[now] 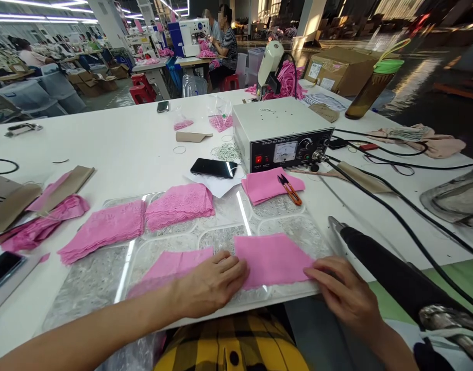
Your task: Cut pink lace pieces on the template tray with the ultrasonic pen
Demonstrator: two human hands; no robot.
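A flat pink fabric piece (273, 260) lies near the front of a clear sheet (294, 226) on the table. At its left edge my left hand (221, 281) is closed, fingers pressed together on the cloth. My right hand (344, 288) pinches the lower right corner between thumb and fingers. Partly behind my left wrist is another pink piece (174, 263). Farther back lie two stacks of pink lace pieces, one on the left (105, 226) and one in the middle (180, 206). Orange-handled thread snips (289, 189) rest on a folded pink stack (265, 184).
A control box (283, 123) with a meter stands at the back. Its black cables (394, 206) run right, near a black handheld tool (383, 268) with a metal tip beside my right hand. A phone (214, 168), a bottle (371, 93) and a cardboard box (344, 67) are farther off.
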